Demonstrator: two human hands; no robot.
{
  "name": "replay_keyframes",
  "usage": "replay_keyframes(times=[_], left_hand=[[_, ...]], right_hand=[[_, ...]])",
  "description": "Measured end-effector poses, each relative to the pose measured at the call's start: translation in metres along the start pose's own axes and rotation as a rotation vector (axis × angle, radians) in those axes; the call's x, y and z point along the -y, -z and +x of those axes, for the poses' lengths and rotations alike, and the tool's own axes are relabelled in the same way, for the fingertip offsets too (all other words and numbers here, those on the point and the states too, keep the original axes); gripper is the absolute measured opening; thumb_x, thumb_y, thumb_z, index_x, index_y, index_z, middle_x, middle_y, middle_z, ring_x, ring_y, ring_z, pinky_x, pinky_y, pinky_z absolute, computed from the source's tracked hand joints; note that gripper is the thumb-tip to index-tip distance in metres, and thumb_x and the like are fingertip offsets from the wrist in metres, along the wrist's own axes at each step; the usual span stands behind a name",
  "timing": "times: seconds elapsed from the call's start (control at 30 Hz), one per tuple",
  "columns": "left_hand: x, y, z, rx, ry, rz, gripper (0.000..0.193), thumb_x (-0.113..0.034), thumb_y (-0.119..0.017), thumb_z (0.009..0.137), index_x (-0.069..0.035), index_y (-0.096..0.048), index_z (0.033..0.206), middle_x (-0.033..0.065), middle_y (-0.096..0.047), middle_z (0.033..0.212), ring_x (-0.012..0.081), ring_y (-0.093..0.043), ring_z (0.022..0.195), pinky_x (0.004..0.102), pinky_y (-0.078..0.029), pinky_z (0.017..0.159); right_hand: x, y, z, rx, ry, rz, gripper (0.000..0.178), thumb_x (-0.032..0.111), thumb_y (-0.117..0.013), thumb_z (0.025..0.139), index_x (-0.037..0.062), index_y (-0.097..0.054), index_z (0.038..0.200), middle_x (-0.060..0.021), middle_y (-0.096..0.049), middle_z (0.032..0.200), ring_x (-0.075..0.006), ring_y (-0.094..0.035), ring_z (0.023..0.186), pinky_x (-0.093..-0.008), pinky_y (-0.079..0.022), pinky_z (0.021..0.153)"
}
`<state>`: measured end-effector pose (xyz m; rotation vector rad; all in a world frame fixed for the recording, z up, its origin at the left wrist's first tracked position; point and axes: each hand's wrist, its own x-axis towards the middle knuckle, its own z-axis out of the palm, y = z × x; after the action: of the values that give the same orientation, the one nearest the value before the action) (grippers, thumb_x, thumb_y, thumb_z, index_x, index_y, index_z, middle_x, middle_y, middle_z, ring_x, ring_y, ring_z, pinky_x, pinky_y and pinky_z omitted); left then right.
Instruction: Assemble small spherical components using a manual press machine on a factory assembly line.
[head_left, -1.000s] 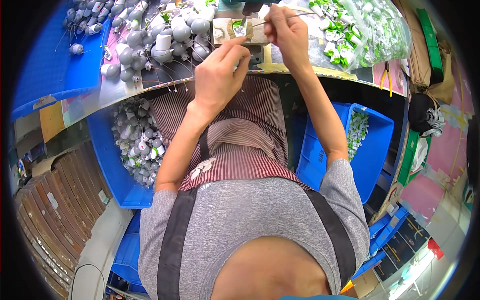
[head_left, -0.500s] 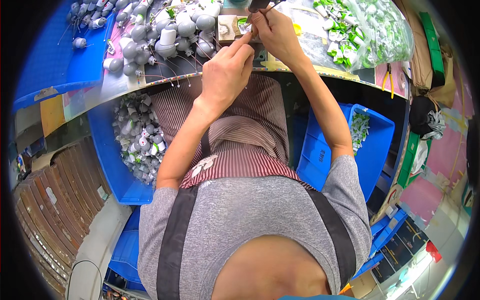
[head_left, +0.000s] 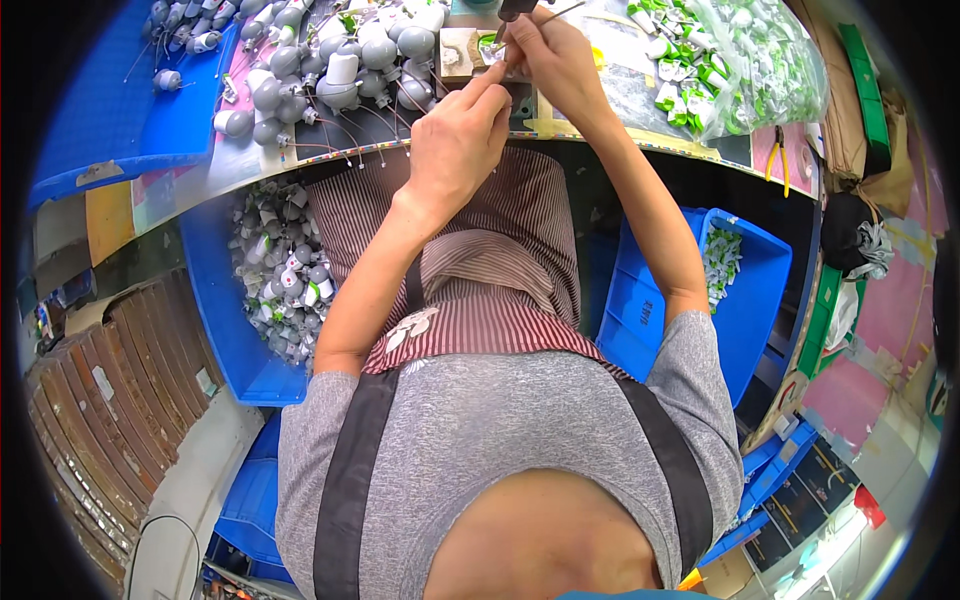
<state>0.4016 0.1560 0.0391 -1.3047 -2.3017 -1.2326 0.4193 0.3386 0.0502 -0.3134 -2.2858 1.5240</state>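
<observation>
At the top middle of the bench, a pale block-shaped fixture [head_left: 460,54] holds a small green-and-white part [head_left: 489,43]. My left hand [head_left: 455,140] reaches to its front edge, index finger stretched forward and the other fingers curled; whatever the fingertips hold is too small to make out. From the right, my right hand [head_left: 556,62] bends over the same part with its fingers pinched. A thin dark rod [head_left: 568,12] sticks out of its grip. Just above the fingertips hangs a dark tool head [head_left: 515,8], partly cut off by the frame.
Grey-and-white bulb-shaped parts [head_left: 378,53] with thin wires crowd the bench at left, beside a blue tray [head_left: 100,172]. Green-and-white pieces [head_left: 690,95] and a clear plastic bag [head_left: 765,70] lie at right, near yellow-handled pliers [head_left: 777,165]. Blue bins [head_left: 262,390] [head_left: 752,340] flank my lap.
Both hands stay at the fixture with only slight finger shifts. The thin rod in my right hand now shows more plainly. The whole view has shifted slightly.
</observation>
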Motion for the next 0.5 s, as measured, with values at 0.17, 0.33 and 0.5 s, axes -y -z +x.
replay_keyframes(times=[0.17, 0.33, 0.5], left_hand=[[0.007, 0.002, 0.003, -0.040, -0.022, -0.098, 0.008, -0.008, -0.070, 0.085, -0.004, -0.066, 0.090, 0.0107, -0.073, 0.114, 0.0299, -0.070, 0.084, 0.0401, -0.057, 0.072], [0.011, 0.016, 0.030, -0.141, 0.332, -0.285, 0.013, -0.014, -0.071, 0.088, -0.002, -0.071, 0.093, 0.0151, -0.074, 0.093, 0.0291, -0.072, 0.080, 0.0378, -0.055, 0.073], [0.019, 0.012, 0.034, -0.067, 0.569, -0.247, 0.021, -0.024, -0.071, 0.088, -0.005, -0.075, 0.098, 0.0144, -0.074, 0.086, 0.0271, -0.073, 0.072, 0.0364, -0.055, 0.072]], right_hand=[[0.008, 0.007, 0.003, -0.029, -0.260, 0.500, 0.035, 0.030, -0.044, 0.111, 0.0049, -0.061, 0.094, -0.0038, -0.063, 0.072, -0.0092, -0.058, 0.056, -0.0228, -0.043, 0.050], [0.026, 0.064, 0.041, -0.115, -0.122, 0.550, 0.032, 0.029, -0.046, 0.109, 0.0045, -0.060, 0.093, -0.0064, -0.061, 0.064, -0.0096, -0.050, 0.048, -0.0245, -0.040, 0.045], [0.124, 0.079, 0.105, -0.312, -0.066, 0.665, 0.030, 0.032, -0.059, 0.102, 0.0104, -0.063, 0.082, 0.0005, -0.054, 0.064, -0.0084, -0.049, 0.053, -0.0240, -0.036, 0.048]])
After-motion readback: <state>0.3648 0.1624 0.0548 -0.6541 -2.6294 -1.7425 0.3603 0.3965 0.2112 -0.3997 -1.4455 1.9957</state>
